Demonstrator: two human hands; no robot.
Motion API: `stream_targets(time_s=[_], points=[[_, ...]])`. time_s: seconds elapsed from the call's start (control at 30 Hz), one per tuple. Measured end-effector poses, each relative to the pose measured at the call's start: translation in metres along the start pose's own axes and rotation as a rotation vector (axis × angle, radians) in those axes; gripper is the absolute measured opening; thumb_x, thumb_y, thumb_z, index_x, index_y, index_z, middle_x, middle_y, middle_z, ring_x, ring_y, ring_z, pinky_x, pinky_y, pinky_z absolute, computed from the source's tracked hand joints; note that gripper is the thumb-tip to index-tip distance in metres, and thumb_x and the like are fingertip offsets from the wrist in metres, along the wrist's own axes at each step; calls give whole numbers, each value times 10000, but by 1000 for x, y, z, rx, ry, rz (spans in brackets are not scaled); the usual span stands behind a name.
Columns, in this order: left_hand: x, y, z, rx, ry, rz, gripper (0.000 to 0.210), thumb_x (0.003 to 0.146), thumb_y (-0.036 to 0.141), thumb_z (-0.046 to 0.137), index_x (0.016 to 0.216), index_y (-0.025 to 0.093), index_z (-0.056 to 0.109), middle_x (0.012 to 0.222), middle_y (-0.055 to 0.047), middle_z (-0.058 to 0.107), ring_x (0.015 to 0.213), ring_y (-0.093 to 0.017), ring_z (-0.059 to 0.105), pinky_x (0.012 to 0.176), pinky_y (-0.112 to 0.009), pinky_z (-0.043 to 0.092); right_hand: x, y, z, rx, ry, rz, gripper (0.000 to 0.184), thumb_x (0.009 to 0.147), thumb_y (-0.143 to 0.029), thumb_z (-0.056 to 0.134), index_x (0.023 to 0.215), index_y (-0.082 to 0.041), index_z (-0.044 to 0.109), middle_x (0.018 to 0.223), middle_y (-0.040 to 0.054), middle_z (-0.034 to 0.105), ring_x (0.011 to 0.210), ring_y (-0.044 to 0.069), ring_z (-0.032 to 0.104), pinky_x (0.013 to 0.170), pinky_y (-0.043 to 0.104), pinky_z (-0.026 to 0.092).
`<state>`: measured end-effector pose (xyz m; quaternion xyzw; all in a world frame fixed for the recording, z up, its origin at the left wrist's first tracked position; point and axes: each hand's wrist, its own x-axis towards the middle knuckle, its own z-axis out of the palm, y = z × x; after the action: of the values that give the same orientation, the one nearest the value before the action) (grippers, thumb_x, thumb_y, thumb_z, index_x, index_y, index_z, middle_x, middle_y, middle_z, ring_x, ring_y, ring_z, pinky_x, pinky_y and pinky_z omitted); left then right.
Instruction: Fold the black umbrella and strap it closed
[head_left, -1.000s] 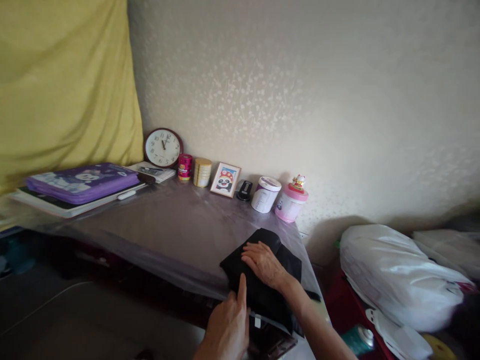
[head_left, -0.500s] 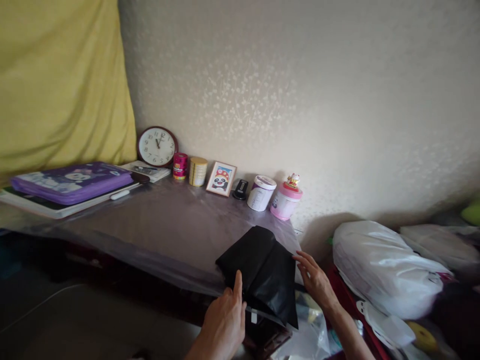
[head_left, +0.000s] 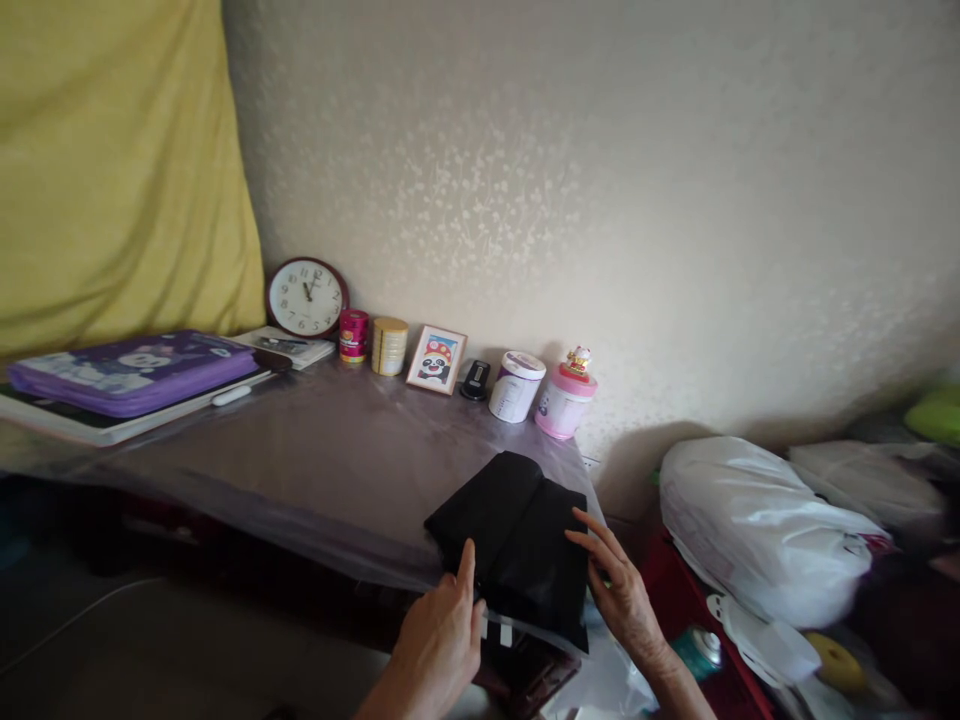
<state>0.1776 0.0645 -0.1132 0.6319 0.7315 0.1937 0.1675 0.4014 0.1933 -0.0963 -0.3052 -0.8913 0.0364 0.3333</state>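
A black folded sheet-like item, creased down its middle, lies over the front right corner of the table. Two small white tags show below its lower edge; I cannot tell exactly what it is. My left hand is at its lower left edge, index finger stretched along the surface and the other fingers curled round the edge, partly hidden. With fingers apart, my right hand rests its fingertips on the item's right side.
Along the wall stand a clock, a pink tin, a yellow-lidded can, a panda picture, a white tub and a pink-lidded jar. A purple case lies left. White bags sit right.
My right hand has moved left, from beside the black item's right edge onto it. The item's right part looks flatter. My left hand keeps its place on the edge; the view shifts slightly.
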Motion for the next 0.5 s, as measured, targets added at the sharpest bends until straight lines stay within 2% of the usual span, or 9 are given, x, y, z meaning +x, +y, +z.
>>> stream_targets(time_s=[0.2,0.5], points=[[0,-1,0,-20,10,1,560,879,230,331,1405,113,177,965,-103,638,838,-218,623,726,-303,439,26,-16,0,140,3,-90,285,882,-297,359,1071,-232,563,1313,96,452,1160,234,483,935,390,422],[2,-2,-3,-19,0,6,557,878,245,331,1399,103,199,963,-115,644,849,-237,628,741,-324,451,83,-35,33,162,67,-123,205,886,-178,385,1006,-232,542,1194,78,513,1111,186,502,940,370,414]])
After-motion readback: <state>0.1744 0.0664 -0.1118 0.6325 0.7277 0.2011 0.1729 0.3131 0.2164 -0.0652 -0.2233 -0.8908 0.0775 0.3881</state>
